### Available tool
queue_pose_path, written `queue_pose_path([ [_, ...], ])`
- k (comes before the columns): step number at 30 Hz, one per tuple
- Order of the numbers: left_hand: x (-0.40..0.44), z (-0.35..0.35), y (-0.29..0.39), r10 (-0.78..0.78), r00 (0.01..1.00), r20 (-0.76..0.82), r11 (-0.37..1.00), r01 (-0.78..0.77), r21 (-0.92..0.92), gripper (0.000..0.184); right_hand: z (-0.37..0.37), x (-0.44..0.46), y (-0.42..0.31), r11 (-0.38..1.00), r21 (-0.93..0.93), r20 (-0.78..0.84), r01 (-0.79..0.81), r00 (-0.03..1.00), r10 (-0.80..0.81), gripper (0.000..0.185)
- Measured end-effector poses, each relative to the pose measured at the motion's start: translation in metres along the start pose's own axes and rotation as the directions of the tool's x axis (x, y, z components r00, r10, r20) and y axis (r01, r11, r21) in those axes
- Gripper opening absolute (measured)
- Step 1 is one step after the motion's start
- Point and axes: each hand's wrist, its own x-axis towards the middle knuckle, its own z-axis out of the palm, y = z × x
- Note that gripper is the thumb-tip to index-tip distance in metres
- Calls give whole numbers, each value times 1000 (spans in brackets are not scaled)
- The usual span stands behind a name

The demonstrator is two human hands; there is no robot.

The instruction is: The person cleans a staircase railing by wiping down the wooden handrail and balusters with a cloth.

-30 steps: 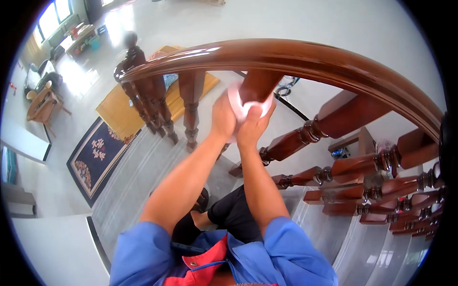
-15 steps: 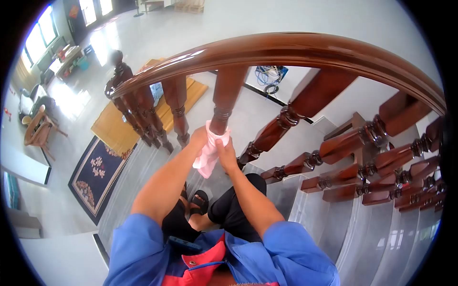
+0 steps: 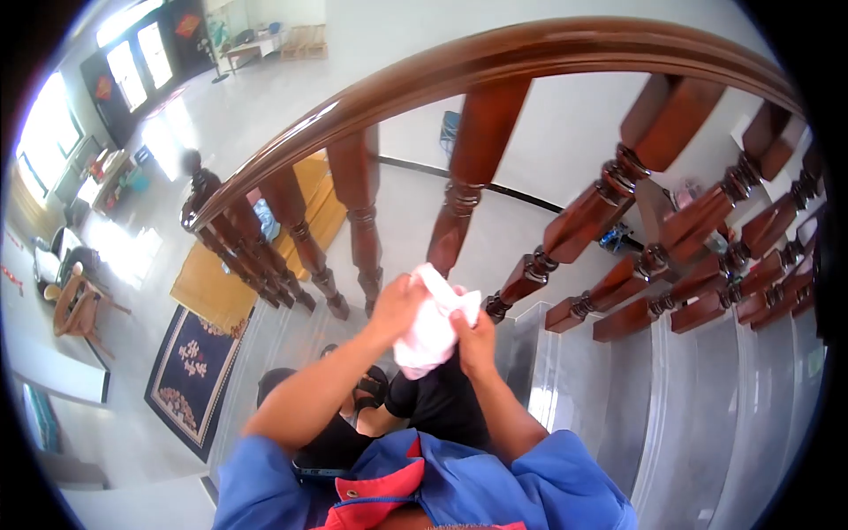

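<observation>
Between my two hands is a bunched pink cloth [image 3: 428, 336], its top edge folded over and its lower part hanging above my knee. My left hand [image 3: 399, 305] grips it from the left side, fingers closed. On the other side my right hand [image 3: 474, 340] pinches it near the upper right corner. Just beyond the cloth stands a dark reddish-brown wooden baluster [image 3: 459, 199]; its lower end is partly hidden behind the cloth. A glossy curved handrail [image 3: 495, 57] runs over the row of balusters.
Grey stone steps [image 3: 623, 397] climb to the right, with more balusters along them. Down on the floor lie a dark flowered rug [image 3: 194, 375] and a yellow-brown mat [image 3: 208, 287]. A wooden chair [image 3: 79, 305] stands at far left. My sandalled foot [image 3: 373, 389] rests on a step.
The pink cloth was wrapped around a baluster; now it is off it, held nearer my body and further right. Both hands moved with it, and my view shifted.
</observation>
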Motion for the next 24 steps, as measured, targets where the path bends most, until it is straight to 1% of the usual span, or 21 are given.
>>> queue_pose_path([
  [2, -18, 31, 47, 108, 994, -16, 993, -109, -42, 24, -21, -7, -47, 993, -49, -126, 109, 985, -115, 42],
  [3, -19, 42, 61, 120, 993, -5, 991, -120, -59, 24, -33, -7, -65, 966, -137, -192, 219, 951, -243, 43],
  [4, -14, 59, 72, 93, 996, -12, 962, -93, -258, 27, -44, -5, -84, 920, -231, -242, 317, 897, -370, 44],
  [5, -12, 73, 95, 126, 990, -63, 943, -140, -301, 30, -47, -2, -109, 879, -232, -291, 416, 833, -471, 45],
  [6, -10, 82, 124, 160, 980, -117, 920, -191, -342, 34, -46, 4, -137, 825, -237, -335, 513, 754, -565, 46],
  [8, 1, 97, 187, 291, 933, -211, 880, -347, -325, 34, -56, 24, -194, 608, -440, -291, 661, 535, -793, 51],
  [10, 26, 110, 239, 384, 877, -289, 760, -478, -441, 34, -48, 41, -257, 460, -511, -293, 726, 356, -887, 47],
  [12, 53, 121, 290, 502, 790, -353, 600, -612, -515, 44, -46, 64, -311, 363, -548, -302, 754, 226, -926, 34],
  [14, 65, 128, 337, 540, 757, -369, 448, -629, -635, 49, -38, 81, -362, 329, -546, -273, 771, 208, -939, 28],
  [15, 66, 127, 358, 545, 756, -363, 450, -629, -634, 49, -41, 96, -378, 393, -457, -233, 798, 320, -919, 32],
  [16, 66, 127, 375, 627, 697, -349, 441, -687, -578, 50, -45, 109, -389, 462, -369, -180, 807, 426, -887, 38],
  [17, 65, 128, 384, 703, 632, -328, 423, -741, -522, 51, -43, 119, -390, 466, -369, -188, 804, 426, -885, 38],
  [18, 65, 129, 384, 701, 637, -320, 429, -736, -524, 51, -36, 126, -388, 504, -230, -207, 833, 464, -861, 44],
  [19, 66, 129, 381, 708, 634, -312, 501, -762, -411, 52, -31, 130, -383, 530, -87, -217, 844, 503, -837, 50],
  [20, 66, 129, 377, 714, 631, -303, 562, -775, -290, 54, -31, 129, -372, 535, -92, -221, 840, 507, -833, 50],
  [21, 68, 132, 364, 720, 627, -297, 579, -779, -241, 53, -33, 126, -353, 553, -154, -214, 819, 519, -828, 52],
  [22, 70, 135, 344, 715, 635, -292, 587, -773, -241, 53, -37, 124, -332, 572, -216, -211, 792, 534, -819, 54],
  [24, 72, 142, 296, 766, 598, -235, 592, -799, -103, 51, -49, 122, -283, 529, -354, -111, 771, 527, -842, 55],
])
